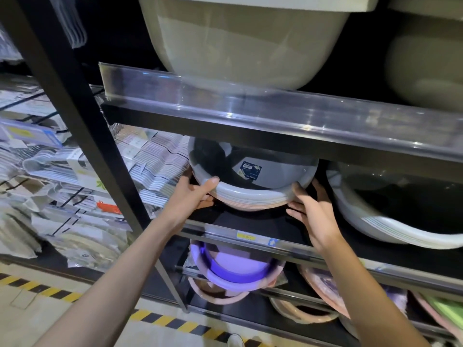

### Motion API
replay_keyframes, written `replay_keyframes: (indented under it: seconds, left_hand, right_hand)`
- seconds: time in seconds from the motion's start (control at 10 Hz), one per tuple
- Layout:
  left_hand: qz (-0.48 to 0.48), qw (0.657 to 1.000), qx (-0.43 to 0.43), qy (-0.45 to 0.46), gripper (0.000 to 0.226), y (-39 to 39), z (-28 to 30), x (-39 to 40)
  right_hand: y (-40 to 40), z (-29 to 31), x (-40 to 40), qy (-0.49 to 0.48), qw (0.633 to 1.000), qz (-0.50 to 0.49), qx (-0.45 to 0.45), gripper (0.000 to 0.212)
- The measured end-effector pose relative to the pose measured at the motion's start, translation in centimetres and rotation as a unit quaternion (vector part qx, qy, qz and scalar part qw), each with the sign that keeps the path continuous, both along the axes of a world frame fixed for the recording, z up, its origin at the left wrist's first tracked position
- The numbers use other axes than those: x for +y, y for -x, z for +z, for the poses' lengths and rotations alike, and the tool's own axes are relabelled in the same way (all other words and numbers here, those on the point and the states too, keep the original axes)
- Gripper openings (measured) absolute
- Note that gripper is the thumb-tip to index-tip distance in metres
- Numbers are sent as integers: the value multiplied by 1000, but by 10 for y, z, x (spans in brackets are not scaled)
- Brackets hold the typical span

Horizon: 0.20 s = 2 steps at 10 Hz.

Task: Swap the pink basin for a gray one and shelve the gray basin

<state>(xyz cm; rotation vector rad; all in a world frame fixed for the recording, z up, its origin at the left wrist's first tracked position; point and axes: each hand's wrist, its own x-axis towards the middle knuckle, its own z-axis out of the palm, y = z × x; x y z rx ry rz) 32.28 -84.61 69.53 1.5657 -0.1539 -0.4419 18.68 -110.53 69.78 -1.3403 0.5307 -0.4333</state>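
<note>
A stack of nested gray basins [253, 194] leans on the middle shelf, its open side facing me, with a dark blue label inside. At the bottom of the stack a pinkish rim [250, 205] shows. My left hand [193, 196] grips the stack's left rim, thumb over the edge. My right hand [310, 209] rests flat against the stack's right rim with its fingers spread. Pink basins [220, 295] and a purple basin [233, 267] sit on the shelf below.
The shelf's front rail [250, 237] carries a yellow price tag. A second stack of gray basins [390, 221] stands to the right. Large beige tubs [240, 46] fill the shelf above. A black upright post [82, 116] stands at left, with packaged goods beyond it. Yellow-black floor tape [170, 320] runs below.
</note>
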Motion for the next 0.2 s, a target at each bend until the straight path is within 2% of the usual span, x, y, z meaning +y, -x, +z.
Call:
replay_keyframes:
  seconds: [0.1,0.2]
  left_hand:
    - [-7,984,-83,-160,105,-1,9,10]
    - [-16,935,-205,-288,87,4,19,19]
  right_hand:
    - [8,8,-5,124,990,-13,72,78]
    - [19,18,-9,307,937,-24,164,78]
